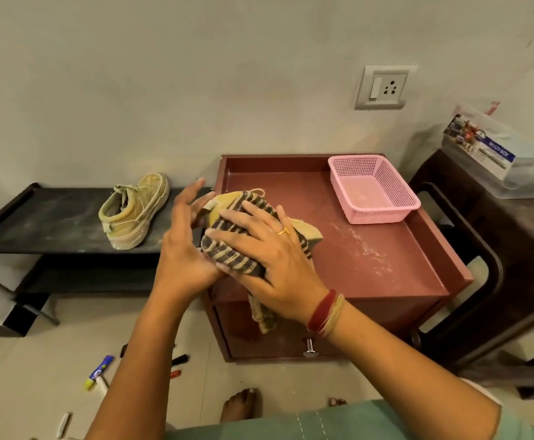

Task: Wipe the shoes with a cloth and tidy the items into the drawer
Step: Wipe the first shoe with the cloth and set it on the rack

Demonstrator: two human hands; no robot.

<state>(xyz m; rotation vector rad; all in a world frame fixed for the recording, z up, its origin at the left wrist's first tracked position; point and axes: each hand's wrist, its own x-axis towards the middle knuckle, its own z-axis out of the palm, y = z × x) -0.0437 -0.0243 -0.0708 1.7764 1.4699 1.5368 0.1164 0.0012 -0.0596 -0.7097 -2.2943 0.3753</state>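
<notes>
Two shoes are in play: you are wiping the one held over the red cabinet [386, 249], your left hand [183, 236] cupped around its heel end, your right hand [269, 249] spread flat, pressing the striped cloth [227, 252] onto it. The other shoe [134, 214] waits on the black bench [37, 223]; the drawer [291, 331] looks closed, so likely next comes swapping shoes.

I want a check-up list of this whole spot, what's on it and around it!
Surface: red cabinet top, dusty with pale streaks.
Job's things: one shoe held over the cabinet, wrapped in striped cloth; second shoe on black shelf; drawer shut.
Clutter: pink basket on the cabinet; pens on the floor.
Hands: left hand steadies the shoe, right hand presses the cloth.
Cables: nothing seen.
Surroundings: wall socket, dark stool carrying a box.
</notes>
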